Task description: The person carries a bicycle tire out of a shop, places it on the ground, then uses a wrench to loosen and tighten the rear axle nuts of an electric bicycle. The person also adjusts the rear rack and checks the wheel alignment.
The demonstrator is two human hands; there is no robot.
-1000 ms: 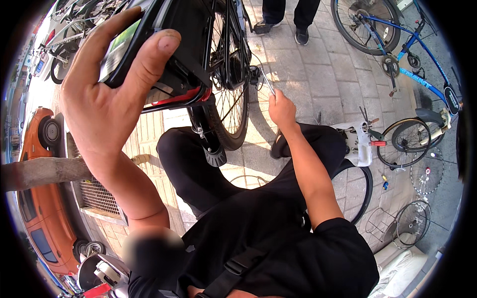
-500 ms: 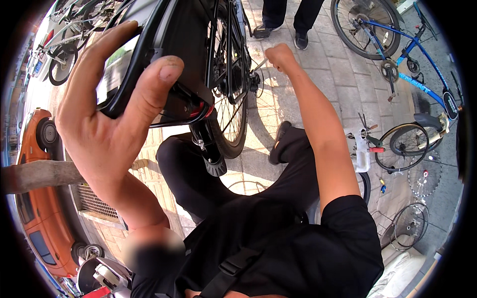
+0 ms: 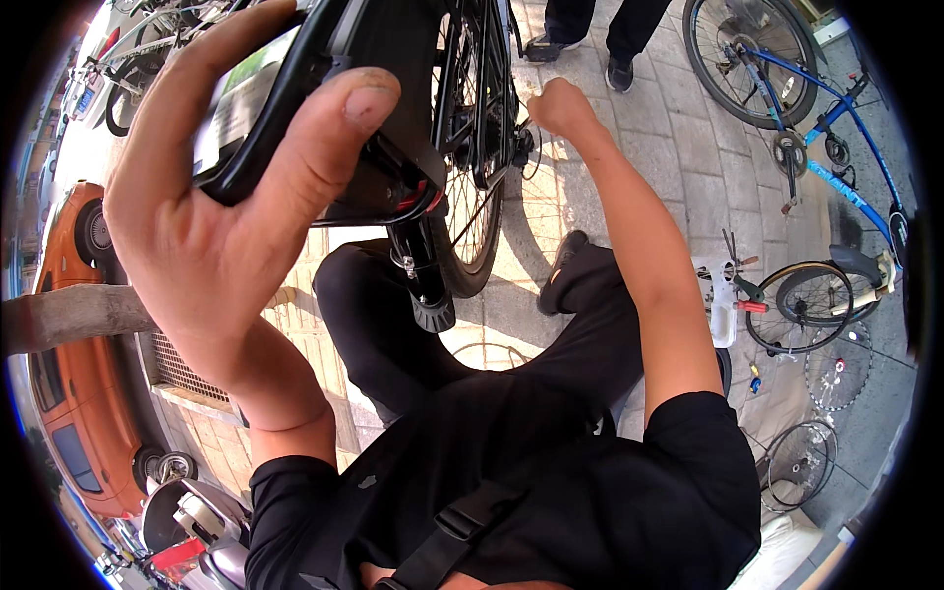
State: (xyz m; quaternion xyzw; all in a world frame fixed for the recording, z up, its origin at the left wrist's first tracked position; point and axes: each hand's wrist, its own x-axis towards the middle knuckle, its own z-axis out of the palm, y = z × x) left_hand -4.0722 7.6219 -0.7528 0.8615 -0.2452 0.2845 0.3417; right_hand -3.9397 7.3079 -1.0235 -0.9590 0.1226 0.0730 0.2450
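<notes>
A black bicycle part with a padded frame [image 3: 399,136] and a printed label panel fills the top centre, above a spoked wheel [image 3: 477,258]. My left hand [image 3: 231,226] is wrapped round that part's upper edge, thumb over the front, fingers along the back. My right hand [image 3: 559,108] is closed just right of the wheel's hub gear [image 3: 521,147], with the slim metal tool seen earlier in its grip, now mostly hidden. A black rubber-footed post [image 3: 431,313] hangs below the part, between my bent legs.
Another person's legs [image 3: 629,39] stand beyond the bicycle. At right are a blue bicycle frame [image 3: 851,123], loose wheels [image 3: 801,344] and a white tray of tools [image 3: 723,305]. At left are a tree trunk [image 3: 69,317], a metal grate [image 3: 189,372] and an orange car [image 3: 84,423].
My right hand has risen from beside the wheel's middle to higher up, its forearm more extended. My left hand keeps its grip on the black part; the view has shifted slightly.
</notes>
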